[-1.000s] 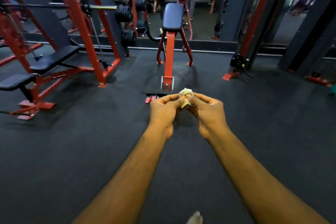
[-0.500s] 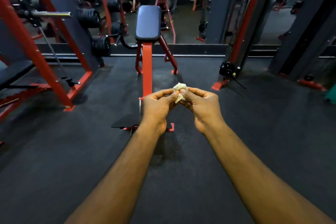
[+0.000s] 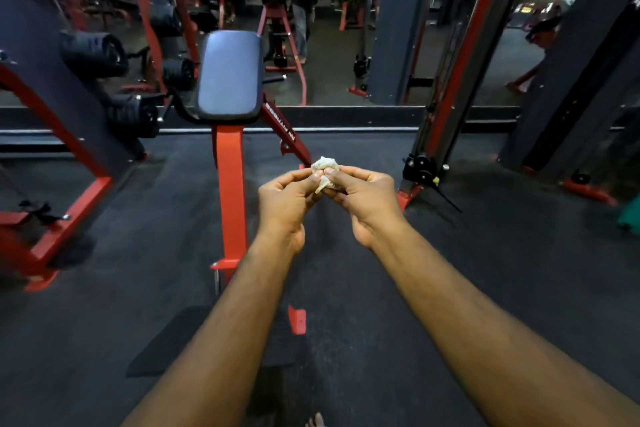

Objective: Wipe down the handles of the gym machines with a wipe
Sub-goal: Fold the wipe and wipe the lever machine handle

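A small crumpled white wipe [image 3: 323,172] is pinched between the fingertips of both hands, held out at chest height. My left hand [image 3: 285,203] grips its left side and my right hand [image 3: 363,199] grips its right side. Directly below and ahead stands a red-framed bench with a dark padded backrest [image 3: 230,74]. Its red centre post [image 3: 229,191] runs down under my left forearm. To the right stands a cable machine column [image 3: 450,80] with a pulley and a thin black handle [image 3: 446,196] near the floor.
A red rack with black weight plates [image 3: 93,54] stands at the left. A mirror wall [image 3: 329,28] runs along the back, showing a person's reflection. Dark pillars [image 3: 571,80] stand at the right. The floor is dark rubber matting [image 3: 519,270].
I have walked forward and turned right: the bench has come much closer and now lies under my arms. Both hands have kept hold of the wipe.
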The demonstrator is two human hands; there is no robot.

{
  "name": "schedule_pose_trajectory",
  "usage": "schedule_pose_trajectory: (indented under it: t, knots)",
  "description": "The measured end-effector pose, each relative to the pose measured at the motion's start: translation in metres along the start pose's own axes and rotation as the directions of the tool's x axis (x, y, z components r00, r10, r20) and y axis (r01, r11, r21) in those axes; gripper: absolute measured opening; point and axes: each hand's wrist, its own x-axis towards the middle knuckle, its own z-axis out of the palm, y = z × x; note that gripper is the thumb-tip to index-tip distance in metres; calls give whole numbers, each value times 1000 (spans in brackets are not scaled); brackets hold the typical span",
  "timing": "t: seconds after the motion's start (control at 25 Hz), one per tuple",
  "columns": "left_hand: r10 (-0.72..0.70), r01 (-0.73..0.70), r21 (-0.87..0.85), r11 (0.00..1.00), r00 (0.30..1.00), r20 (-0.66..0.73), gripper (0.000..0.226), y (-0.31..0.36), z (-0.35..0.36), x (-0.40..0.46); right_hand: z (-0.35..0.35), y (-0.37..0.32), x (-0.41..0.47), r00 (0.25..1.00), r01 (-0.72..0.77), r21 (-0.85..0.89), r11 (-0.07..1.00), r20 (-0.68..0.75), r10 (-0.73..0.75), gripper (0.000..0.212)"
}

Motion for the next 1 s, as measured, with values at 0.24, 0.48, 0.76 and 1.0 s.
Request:
schedule_pose_trajectory:
  t: [0.24, 0.48, 0.76, 1.0]
  knots:
    - [-37, 32, 100, 995, 998, 52, 9, -17, 93, 188, -18, -39, 203, 999, 3, 5, 1000, -41, -3, 14]
    - [-19, 18, 130, 991, 1000, 13, 5, -66, 182, 377, -55, -48, 425, 1000, -13, 17, 1000, 19, 13, 6]
    - [-7, 30, 133, 991, 985, -175, 8, -96, 268, 577, -65, -70, 658, 986, -112, -60, 992, 114, 119, 12]
    - [11, 16, 89, 996, 957, -291, 13, -107, 284, 746, -30, -48, 833, 957, -120, -138, 983, 246, 152, 21]
